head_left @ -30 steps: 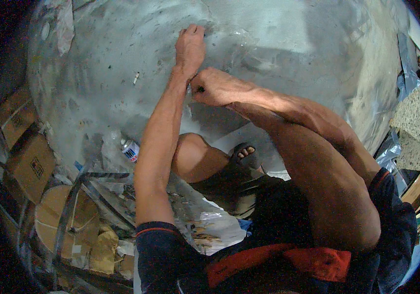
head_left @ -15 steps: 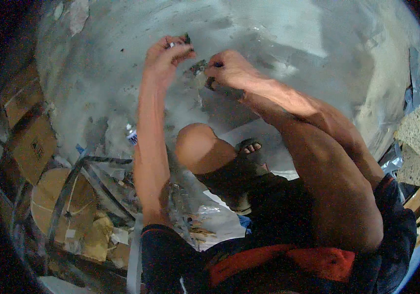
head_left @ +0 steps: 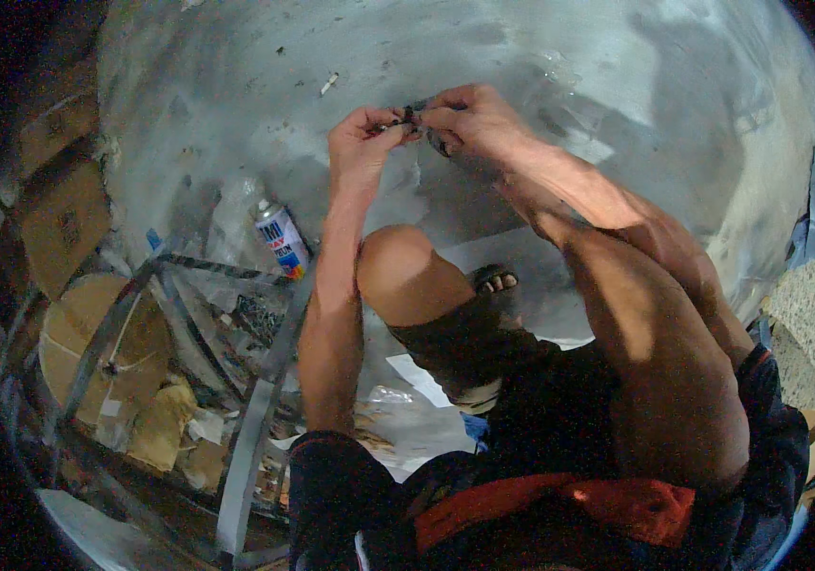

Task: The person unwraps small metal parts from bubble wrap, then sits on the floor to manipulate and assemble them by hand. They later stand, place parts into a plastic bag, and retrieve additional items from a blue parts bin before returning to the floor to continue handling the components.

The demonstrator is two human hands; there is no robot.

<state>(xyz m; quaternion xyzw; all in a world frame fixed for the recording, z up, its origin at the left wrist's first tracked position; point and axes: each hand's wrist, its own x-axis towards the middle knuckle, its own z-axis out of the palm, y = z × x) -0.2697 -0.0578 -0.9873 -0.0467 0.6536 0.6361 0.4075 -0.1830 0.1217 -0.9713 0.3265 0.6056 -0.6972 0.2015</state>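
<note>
My left hand (head_left: 360,138) and my right hand (head_left: 479,119) meet in front of me, above the grey floor. Between their fingertips is a small dark object (head_left: 408,115); it looks black and knobbly, and its kind is too small to make out. Both hands are closed, with thumbs and fingers pinched on it. A dark, rounded bit (head_left: 439,144) shows under the right fingers, partly covered by them. My right forearm passes over my raised right leg, and my left forearm lies beside the bent left knee (head_left: 398,271).
A spray can (head_left: 279,238) stands left of my left forearm. Beyond the hands, a small white stick-like piece (head_left: 329,84) lies on the floor. A dark metal frame (head_left: 179,314) and cardboard boxes (head_left: 65,224) fill the left; speckled slabs (head_left: 812,295) lie at the right.
My hands were apart and have come together, the left moving right and slightly down. The spray can, mostly behind my left forearm before, now shows fully. The view has shifted a little.
</note>
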